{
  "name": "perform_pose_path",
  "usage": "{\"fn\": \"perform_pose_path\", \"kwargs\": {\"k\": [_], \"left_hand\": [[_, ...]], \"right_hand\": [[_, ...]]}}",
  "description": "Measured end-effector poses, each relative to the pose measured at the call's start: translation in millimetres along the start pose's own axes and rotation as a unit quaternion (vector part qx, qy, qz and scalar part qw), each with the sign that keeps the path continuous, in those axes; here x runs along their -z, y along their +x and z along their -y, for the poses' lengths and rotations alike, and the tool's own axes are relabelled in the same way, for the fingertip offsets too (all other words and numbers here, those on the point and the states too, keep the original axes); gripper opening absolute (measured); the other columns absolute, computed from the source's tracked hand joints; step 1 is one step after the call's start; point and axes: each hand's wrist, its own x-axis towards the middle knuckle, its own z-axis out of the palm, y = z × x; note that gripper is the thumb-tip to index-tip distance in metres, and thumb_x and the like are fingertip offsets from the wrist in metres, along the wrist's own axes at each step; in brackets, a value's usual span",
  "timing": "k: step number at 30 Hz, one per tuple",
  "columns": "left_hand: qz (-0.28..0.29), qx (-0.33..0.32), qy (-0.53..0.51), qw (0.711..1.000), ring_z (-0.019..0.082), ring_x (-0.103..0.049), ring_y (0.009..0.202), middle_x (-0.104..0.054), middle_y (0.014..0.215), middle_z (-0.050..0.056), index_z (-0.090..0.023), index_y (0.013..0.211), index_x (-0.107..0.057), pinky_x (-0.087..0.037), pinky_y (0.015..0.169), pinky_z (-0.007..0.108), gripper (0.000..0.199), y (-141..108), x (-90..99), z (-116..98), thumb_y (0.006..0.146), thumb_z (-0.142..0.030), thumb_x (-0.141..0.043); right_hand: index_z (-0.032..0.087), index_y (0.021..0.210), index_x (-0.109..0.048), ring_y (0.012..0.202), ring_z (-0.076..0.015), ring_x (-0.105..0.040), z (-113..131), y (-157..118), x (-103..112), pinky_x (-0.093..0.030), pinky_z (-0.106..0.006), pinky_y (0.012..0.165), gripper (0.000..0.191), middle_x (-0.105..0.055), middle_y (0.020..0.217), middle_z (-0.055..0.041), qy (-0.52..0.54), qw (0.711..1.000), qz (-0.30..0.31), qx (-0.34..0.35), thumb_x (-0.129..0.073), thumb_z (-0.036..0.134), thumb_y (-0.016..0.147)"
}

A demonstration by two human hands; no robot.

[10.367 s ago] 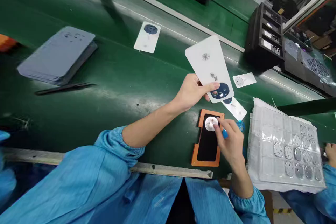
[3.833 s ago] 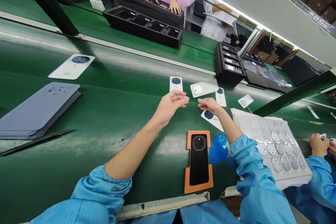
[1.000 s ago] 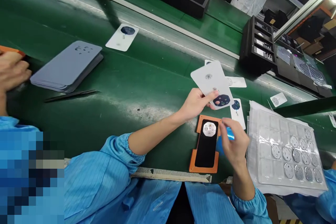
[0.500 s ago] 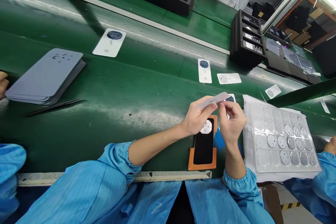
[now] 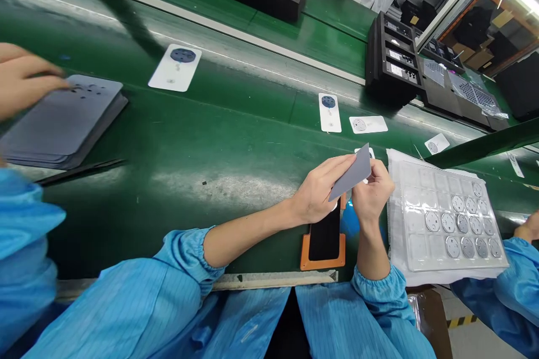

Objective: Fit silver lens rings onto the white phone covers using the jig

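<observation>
My left hand (image 5: 316,193) holds a thin grey phone back panel (image 5: 352,176), tilted up on edge, its fingers behind and along the left side. At the panel's right edge, my right hand (image 5: 372,193) is closed in a pinch; its fingertips are partly hidden. Under my hands lies an orange fixture (image 5: 323,264) with a black inset (image 5: 324,240), its upper part covered by my left hand. A blue round thing (image 5: 350,219) shows between my wrists. Behind the panel, a white card (image 5: 371,153) is mostly hidden.
To the right, a clear tray (image 5: 416,247) holds several silver discs. White cards (image 5: 329,113) lie farther back. At left, a co-worker's hand (image 5: 25,81) touches a stack of grey panels (image 5: 63,123), with dark tweezers (image 5: 80,171) nearby. Black racks (image 5: 391,61) stand behind.
The grey panel has turned from nearly edge-on to show its broad grey face, tilting down to the left. A co-worker's hand has reached in over the stack at left.
</observation>
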Motion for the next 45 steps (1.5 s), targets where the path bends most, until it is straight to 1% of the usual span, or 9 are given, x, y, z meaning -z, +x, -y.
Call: {"fn": "perform_pose_path", "kwargs": {"k": [4, 7, 11, 17, 21, 25, 29, 32, 45], "left_hand": [[-0.042, 0.141, -0.085, 0.985, 0.026, -0.068, 0.121, -0.069, 0.134, 0.011, -0.017, 0.135, -0.065, -0.054, 0.109, 0.040, 0.042, 3.9, -2.7, -1.1, 0.105, -0.041, -0.047], [-0.110, 0.279, -0.225, 0.927, 0.027, -0.071, 0.114, -0.071, 0.131, 0.012, -0.015, 0.127, -0.067, -0.060, 0.100, 0.041, 0.044, 13.4, 4.5, 2.7, 0.100, -0.048, -0.056], [-0.157, 0.338, -0.351, 0.859, 0.025, -0.073, 0.110, -0.068, 0.135, 0.013, -0.017, 0.128, -0.063, -0.061, 0.099, 0.045, 0.044, 23.5, 28.2, 8.7, 0.094, -0.043, -0.069], [-0.106, 0.336, -0.248, 0.902, 0.028, -0.070, 0.116, -0.069, 0.134, 0.011, -0.019, 0.131, -0.065, -0.063, 0.095, 0.043, 0.047, 3.0, 51.0, -2.5, 0.094, -0.048, -0.068], [0.063, 0.227, -0.003, 0.972, 0.030, -0.070, 0.117, -0.074, 0.125, 0.008, -0.019, 0.129, -0.070, -0.060, 0.101, 0.040, 0.037, -21.2, 54.2, -23.3, 0.102, -0.037, -0.052], [0.235, -0.004, 0.243, 0.941, 0.028, -0.060, 0.134, -0.061, 0.145, 0.015, -0.019, 0.144, -0.056, -0.052, 0.112, 0.043, 0.046, -49.1, 42.3, -28.6, 0.100, -0.013, -0.045], [0.258, -0.082, 0.407, 0.872, 0.029, -0.060, 0.134, -0.063, 0.140, 0.020, -0.012, 0.142, -0.053, -0.053, 0.110, 0.042, 0.044, -70.6, 20.5, -15.9, 0.099, -0.006, -0.043], [0.262, -0.097, 0.440, 0.853, 0.029, -0.062, 0.130, -0.065, 0.136, 0.022, -0.007, 0.138, -0.055, -0.054, 0.107, 0.040, 0.039, -77.0, 13.1, -9.4, 0.101, -0.008, -0.043], [0.258, -0.108, 0.448, 0.849, 0.029, -0.068, 0.121, -0.069, 0.126, 0.023, -0.001, 0.130, -0.056, -0.059, 0.099, 0.037, 0.035, -74.8, 18.0, -14.5, 0.101, -0.005, -0.036]], "right_hand": [[0.020, 0.076, -0.063, 0.071, -0.0151, -0.062, -11.4, 8.9, -1.3, -0.053, -0.029, 0.071, 0.012, -0.067, 0.077, -0.0008, -0.046, 0.999, -0.002, 0.012, -0.058, 0.026, 0.085], [0.020, 0.072, -0.065, 0.066, -0.0168, -0.062, -35.3, 21.6, 14.3, -0.052, -0.031, 0.069, 0.012, -0.069, 0.072, -0.0014, -0.113, 0.990, -0.011, -0.085, -0.060, 0.029, 0.078], [0.018, 0.071, -0.068, 0.063, -0.0196, -0.063, -72.9, 14.9, 57.8, -0.047, -0.031, 0.065, 0.014, -0.069, 0.065, -0.0024, -0.188, 0.956, 0.040, -0.223, -0.059, 0.028, 0.073], [0.022, 0.064, -0.056, 0.058, -0.0172, -0.056, -98.7, -49.8, 96.9, -0.036, -0.029, 0.058, 0.022, -0.061, 0.059, 0.0010, -0.278, 0.907, 0.241, -0.202, -0.056, 0.032, 0.083], [0.023, 0.071, -0.054, 0.061, -0.0177, -0.057, -89.5, -59.6, 107.3, -0.039, -0.029, 0.059, 0.027, -0.059, 0.064, 0.0010, -0.309, 0.915, 0.212, -0.150, -0.057, 0.041, 0.091], [0.022, 0.100, -0.064, 0.078, -0.0186, -0.067, -63.5, -52.5, 103.6, -0.055, -0.033, 0.071, 0.014, -0.071, 0.093, -0.0052, -0.216, 0.953, 0.211, -0.013, -0.059, 0.034, 0.095], [0.022, 0.133, -0.060, 0.117, -0.0238, -0.067, -49.9, -58.6, 81.1, -0.058, -0.039, 0.098, 0.038, -0.069, 0.129, -0.0120, -0.159, 0.913, 0.310, 0.212, -0.047, 0.014, 0.098], [0.016, 0.136, -0.060, 0.116, -0.0252, -0.068, -53.4, -66.1, 68.6, -0.060, -0.040, 0.098, 0.041, -0.070, 0.128, -0.0150, -0.182, 0.885, 0.316, 0.289, -0.043, 0.010, 0.099], [0.014, 0.141, -0.060, 0.116, -0.0255, -0.069, -57.5, -72.4, 70.1, -0.060, -0.040, 0.101, 0.044, -0.072, 0.127, -0.0165, -0.201, 0.873, 0.321, 0.308, -0.044, 0.010, 0.101]]}}
